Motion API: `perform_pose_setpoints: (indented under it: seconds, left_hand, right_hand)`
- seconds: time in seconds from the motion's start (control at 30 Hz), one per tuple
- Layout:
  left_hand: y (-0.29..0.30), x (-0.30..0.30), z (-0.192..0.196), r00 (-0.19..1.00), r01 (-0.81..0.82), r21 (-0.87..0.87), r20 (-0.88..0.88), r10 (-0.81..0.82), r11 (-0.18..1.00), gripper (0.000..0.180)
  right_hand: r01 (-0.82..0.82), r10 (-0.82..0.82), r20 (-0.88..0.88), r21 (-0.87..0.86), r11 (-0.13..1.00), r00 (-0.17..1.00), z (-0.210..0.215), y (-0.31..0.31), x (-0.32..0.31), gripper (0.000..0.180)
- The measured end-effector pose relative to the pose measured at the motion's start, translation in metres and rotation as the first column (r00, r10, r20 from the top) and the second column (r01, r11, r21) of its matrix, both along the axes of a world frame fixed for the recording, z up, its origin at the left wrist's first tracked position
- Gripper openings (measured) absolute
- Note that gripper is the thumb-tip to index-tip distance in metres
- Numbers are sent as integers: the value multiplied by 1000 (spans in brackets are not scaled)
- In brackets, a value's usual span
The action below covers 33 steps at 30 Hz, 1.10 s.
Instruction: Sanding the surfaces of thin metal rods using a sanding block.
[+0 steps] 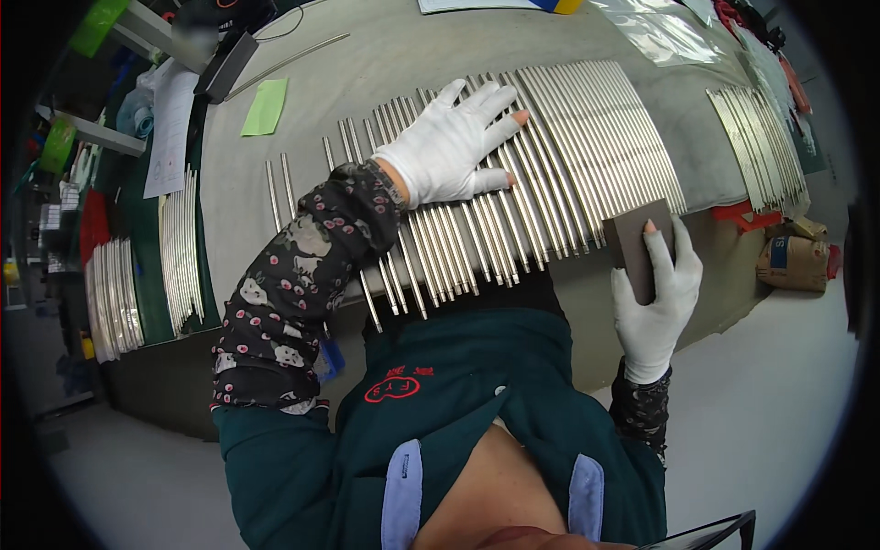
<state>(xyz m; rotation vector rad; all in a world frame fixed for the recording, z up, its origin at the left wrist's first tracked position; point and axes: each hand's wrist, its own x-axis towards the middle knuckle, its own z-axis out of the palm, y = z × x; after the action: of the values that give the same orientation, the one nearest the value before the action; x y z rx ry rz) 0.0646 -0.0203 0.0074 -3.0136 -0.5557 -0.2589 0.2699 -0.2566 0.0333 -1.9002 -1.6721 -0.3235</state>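
Observation:
A row of slim, shiny metal rods (596, 137) lies side by side across the grey-covered table, packed tightly on the right and spaced apart on the left. My left hand (454, 147), in a white glove with some fingertips bare, rests spread and flat on top of the rods near the middle. My right hand (658, 298), gloved the same way, grips a dark grey-brown rectangular block (631, 240) at the near right end of the row. The block stands against or just beside the rods' near ends; actual contact is unclear.
More rods lie at the far right (761, 151), and bundles (115, 298) sit on the left. A green paper note (265, 107), a thin bent rod (289, 64) and a printed sheet (172, 128) are at the left. Clear plastic bags (665, 37) lie at the back right. A brown package (794, 264) stands beyond the table's right edge.

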Motion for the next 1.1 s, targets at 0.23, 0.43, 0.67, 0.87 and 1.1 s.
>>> perform_pose_setpoints:
  seconds: [0.23, 0.43, 0.67, 0.87, 1.1]
  left_hand:
    - [30, 17, 16, 989, 49, 148, 128, -69, 988, 82]
    - [53, -43, 6, 994, -88, -54, 59, 92, 995, 82]
    - [43, -55, -12, 987, -152, -68, -52, 149, 986, 75]
    - [40, -57, -11, 981, -191, -28, -52, 189, 981, 70]
    - [23, -94, 15, 995, -97, 59, 24, 96, 993, 78]
  right_hand:
    - [-198, 197, -15, -72, 978, 980, 3, -27, -6, 73]
    - [-438, 446, 120, -82, 895, 887, -29, -30, -18, 62]
    - [-580, 575, 392, -120, 806, 718, -42, 9, -11, 42]
    - [-628, 609, 444, -125, 768, 657, -31, 16, -15, 43]
    - [-621, 612, 459, -154, 769, 644, -29, 8, -11, 48]
